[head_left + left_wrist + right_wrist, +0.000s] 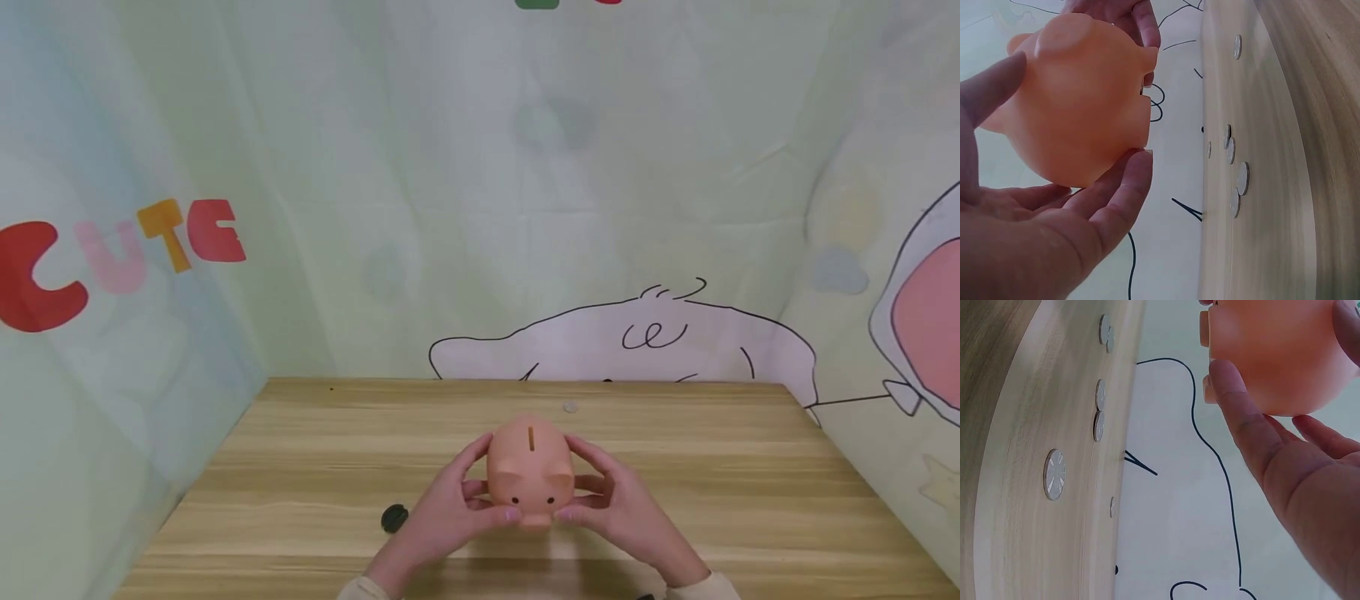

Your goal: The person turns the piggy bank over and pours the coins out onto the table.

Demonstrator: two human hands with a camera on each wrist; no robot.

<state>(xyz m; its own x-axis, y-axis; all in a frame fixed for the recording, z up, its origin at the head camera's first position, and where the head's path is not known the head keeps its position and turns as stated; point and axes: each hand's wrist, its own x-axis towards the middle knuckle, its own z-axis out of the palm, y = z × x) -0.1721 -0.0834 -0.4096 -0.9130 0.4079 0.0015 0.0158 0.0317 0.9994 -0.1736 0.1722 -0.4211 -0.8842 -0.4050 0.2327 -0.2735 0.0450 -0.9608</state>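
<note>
A pink piggy bank [531,450] with a coin slot on its back is held up off the table between two hands, its snout towards the camera. My left hand [448,510] grips its left side, thumb by the snout and fingers spread along the flank and underside. On the opposite side my right hand [624,512] grips it the same way. Both wrist views show the bank's rounded body clear above the tabletop, with short feet [1138,120] underneath. Several silver coins [1054,475] lie on the table beyond and below it.
The wood-grain table [315,467] ends at a cartoon-printed curtain [337,208]. One coin [570,407] lies near its far edge. A small round black piece [393,517] lies beside my left wrist, and another dark thing [647,597] shows partly at the bottom edge.
</note>
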